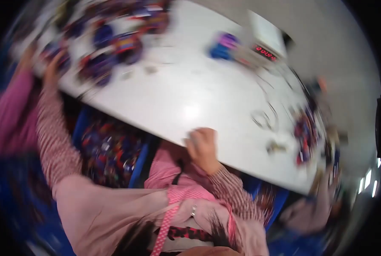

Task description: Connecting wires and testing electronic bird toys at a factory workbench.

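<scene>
My left hand (52, 69) is stretched far out to the upper left. It is at the side of a blurred blue-and-red packet or bundle (56, 59); motion smear hides whether the fingers grip it. Across that bundle is another person's hand (27, 58), coming from a pink sleeve. My right hand (204, 148) rests at the near edge of the white table (173, 102), its fingers curled in and closed, with nothing visible in them. Several similar dark blue-and-red bundles (99, 68) lie on the table close to my left hand.
A blue crate (139, 164) full of small colourful pieces stands below the table edge. At the far side are a white box with a red digital display (265, 47) and a blue-and-purple item (224, 46). Thin cables (267, 115) and another colourful pile (306, 134) lie right.
</scene>
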### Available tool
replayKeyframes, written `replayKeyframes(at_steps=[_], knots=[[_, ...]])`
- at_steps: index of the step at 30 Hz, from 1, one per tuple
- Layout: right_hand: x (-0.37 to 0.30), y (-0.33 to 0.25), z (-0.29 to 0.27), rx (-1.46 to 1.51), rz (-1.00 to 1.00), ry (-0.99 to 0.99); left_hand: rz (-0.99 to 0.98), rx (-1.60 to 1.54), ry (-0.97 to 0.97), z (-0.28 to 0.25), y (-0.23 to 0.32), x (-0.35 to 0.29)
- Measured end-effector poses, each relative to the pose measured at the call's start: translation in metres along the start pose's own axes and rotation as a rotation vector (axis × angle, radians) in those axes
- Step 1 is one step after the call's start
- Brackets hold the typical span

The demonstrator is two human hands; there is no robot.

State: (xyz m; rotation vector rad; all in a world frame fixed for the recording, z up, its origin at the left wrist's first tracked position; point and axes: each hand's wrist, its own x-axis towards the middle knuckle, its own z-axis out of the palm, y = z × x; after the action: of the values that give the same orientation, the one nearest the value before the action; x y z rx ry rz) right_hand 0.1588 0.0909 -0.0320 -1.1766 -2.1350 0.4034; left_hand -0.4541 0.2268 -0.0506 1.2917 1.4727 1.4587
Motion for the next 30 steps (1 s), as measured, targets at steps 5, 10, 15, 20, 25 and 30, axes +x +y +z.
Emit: replayKeyframes(at_steps=[5,10,15,20,25,30], knots=[[-0.001,0.007,-0.005,0.007,0.008,0.101,0.508,0.955,0.058,-0.019,-0.062,0.083],[-0.007,0.003,-0.031,0.159,0.023,0.158,0.208,0.687,0.228,0.047,-0.025,0.108],[-0.038,0.045,-0.157,0.070,0.224,0.561,0.259,0.780,0.255,0.019,-0.008,0.083],[-0.101,0.178,-0.258,0.850,0.904,1.056,0.424,0.652,0.081,0.119,0.079,0.034],[-0.112,0.279,-0.269,1.063,1.063,1.075,0.720,0.583,-0.670,0.445,0.210,-0.088],[-0.114,0.305,-0.279,1.148,1.080,1.242,1.193,0.295,-1.105,0.703,0.244,-0.130]])
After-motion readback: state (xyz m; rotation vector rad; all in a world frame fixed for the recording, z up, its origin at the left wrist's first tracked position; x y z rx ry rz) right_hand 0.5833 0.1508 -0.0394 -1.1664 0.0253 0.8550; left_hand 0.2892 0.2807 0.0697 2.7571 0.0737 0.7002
